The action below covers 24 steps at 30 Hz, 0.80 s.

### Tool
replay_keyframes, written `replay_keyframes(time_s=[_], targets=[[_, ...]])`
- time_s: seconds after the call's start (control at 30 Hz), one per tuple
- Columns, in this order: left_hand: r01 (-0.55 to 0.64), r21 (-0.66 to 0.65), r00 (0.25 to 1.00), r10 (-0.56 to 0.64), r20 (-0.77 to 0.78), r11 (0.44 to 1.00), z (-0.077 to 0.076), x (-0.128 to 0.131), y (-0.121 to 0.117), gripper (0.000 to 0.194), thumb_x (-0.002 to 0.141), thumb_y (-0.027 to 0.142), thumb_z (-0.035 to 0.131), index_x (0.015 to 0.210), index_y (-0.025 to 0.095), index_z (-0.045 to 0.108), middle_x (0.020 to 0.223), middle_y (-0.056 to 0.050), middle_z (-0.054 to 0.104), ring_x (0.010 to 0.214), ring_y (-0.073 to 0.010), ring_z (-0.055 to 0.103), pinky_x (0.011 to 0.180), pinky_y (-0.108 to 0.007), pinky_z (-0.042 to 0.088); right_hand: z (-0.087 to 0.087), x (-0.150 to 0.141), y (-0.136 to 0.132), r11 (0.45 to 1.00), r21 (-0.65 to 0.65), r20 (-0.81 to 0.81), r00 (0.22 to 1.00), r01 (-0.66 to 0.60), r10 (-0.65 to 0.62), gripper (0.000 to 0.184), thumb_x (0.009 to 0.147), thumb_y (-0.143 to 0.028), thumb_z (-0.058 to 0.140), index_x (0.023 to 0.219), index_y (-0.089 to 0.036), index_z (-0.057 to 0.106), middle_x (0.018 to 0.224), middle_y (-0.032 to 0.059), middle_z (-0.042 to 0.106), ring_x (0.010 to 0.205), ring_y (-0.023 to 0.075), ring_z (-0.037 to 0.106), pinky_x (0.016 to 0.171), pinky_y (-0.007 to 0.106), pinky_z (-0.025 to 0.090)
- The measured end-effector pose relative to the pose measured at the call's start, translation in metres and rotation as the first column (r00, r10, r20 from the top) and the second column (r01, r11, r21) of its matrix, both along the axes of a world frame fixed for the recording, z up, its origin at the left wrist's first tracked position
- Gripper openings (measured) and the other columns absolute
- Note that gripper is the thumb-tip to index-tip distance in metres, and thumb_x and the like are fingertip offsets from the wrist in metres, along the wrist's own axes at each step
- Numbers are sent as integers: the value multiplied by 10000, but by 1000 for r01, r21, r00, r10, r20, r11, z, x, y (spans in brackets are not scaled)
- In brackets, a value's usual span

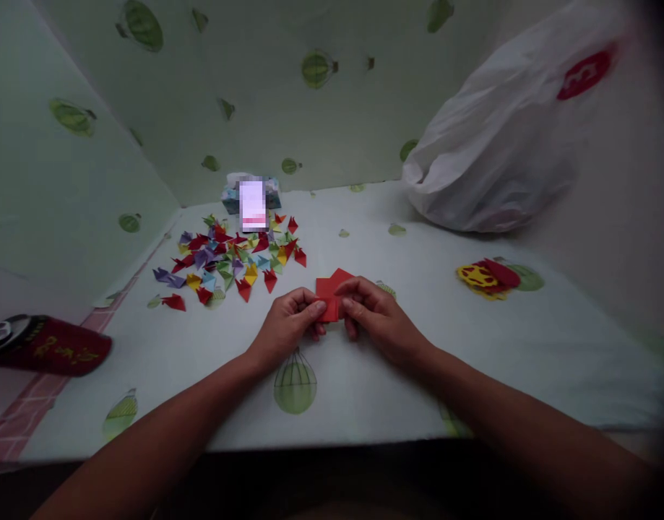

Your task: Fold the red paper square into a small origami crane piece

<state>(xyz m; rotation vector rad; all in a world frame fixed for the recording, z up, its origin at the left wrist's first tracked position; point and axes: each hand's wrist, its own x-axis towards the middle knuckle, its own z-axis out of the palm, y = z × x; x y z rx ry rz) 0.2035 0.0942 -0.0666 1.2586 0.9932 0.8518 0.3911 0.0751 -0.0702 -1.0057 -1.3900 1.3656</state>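
Together, the left hand (289,318) and the right hand (379,314) pinch a red paper (327,289) by its two sides — over the table (358,404), back from its near edge. Folded papers (238,266) lie toward the far left corner — a can (66,347) by the left edge.

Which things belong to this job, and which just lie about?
Job: red paper, in the left hand, right hand at its edge; folded paper pieces, probably.

Seemingly lying about: can; plastic bag; tissue box; yellow and red cutouts; bright screen, role unclear.
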Motion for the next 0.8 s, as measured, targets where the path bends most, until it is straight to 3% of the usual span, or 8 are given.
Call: replay_keyframes(time_s=[0.07, 0.23, 0.4, 0.63, 0.8], targets=[[-9, 23, 1000, 9, -16, 1000, 1, 0, 1, 267, 831, 393, 727, 819, 165, 590, 623, 27, 626, 523, -87, 558, 527, -211, 433, 0, 0, 0, 1000, 14, -38, 999, -20, 20, 235, 888, -345, 651, 1052, -209, 550, 714, -53, 562, 547, 111, 538, 553, 266, 423], [-56, 93, 998, 56, 1, 994, 4, -1, 0, 314, 811, 336, 747, 1008, 205, 540, 642, 80, 584, 476, -81, 556, 488, -202, 420, -4, 0, 2, 996, 21, -9, 997, -82, 82, 167, 858, -318, 686, 945, -203, 602, 811, -4, 616, 586, 113, 558, 564, 280, 455], [2, 135, 1000, -1, -8, 991, 7, -3, 0, 182, 861, 326, 677, 927, 170, 610, 640, 33, 617, 575, -106, 608, 598, -236, 493, -5, 0, 2, 997, 35, 3, 998, -70, 70, 157, 849, -294, 695, 944, -192, 623, 813, 3, 623, 600, 118, 579, 576, 285, 486], [78, 159, 997, -72, -42, 984, 8, -6, 1, 179, 921, 316, 605, 966, 154, 666, 659, 13, 644, 613, -109, 611, 646, -246, 499, 0, 3, 0, 996, 45, -5, 997, -72, 72, 146, 843, -251, 679, 959, -188, 616, 797, -1, 615, 621, 116, 582, 605, 289, 495], [92, 136, 995, -95, 20, 987, 12, -5, -1, 183, 857, 300, 701, 957, 148, 675, 724, -1, 669, 643, -109, 620, 649, -243, 515, 2, 4, -1, 997, 49, -8, 998, -59, 60, 141, 856, -279, 694, 938, -185, 629, 750, -3, 622, 612, 124, 595, 613, 303, 515]])
